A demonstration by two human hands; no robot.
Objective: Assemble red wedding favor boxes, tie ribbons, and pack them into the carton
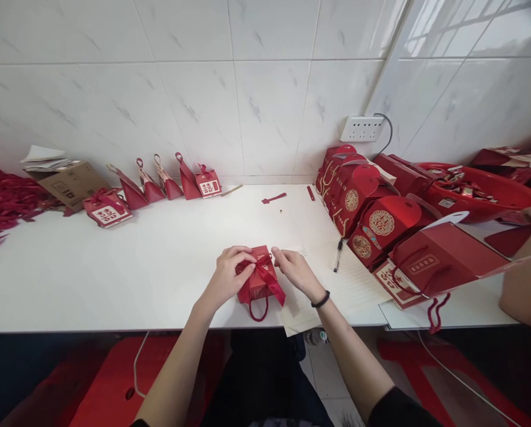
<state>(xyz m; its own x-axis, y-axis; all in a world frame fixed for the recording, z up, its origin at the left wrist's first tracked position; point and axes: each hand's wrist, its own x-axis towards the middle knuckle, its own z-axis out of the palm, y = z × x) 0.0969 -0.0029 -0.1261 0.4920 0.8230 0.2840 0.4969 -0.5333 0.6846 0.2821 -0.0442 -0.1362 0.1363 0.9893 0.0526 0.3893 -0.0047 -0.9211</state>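
Note:
A small red gift box (259,290) lies on the white table in front of me, with a dark red cord handle (259,318) toward my body. A red satin ribbon (269,281) is tied in a bow across it, one tail hanging over the near right side. At the knot, my left hand (234,270) pinches the ribbon between thumb and fingers. My right hand (296,271) is curled at the right of the bow, its fingertips closed on the ribbon's loop; the exact grip is partly hidden.
Red gift boxes (381,224) with gold emblems line the right side, by a red basin (483,184). A pen (338,256) lies on lined paper (358,284). Small red boxes (109,209), a carton (72,184) and heaped ribbon (10,198) stand left. Someone's arm (525,273) shows far right.

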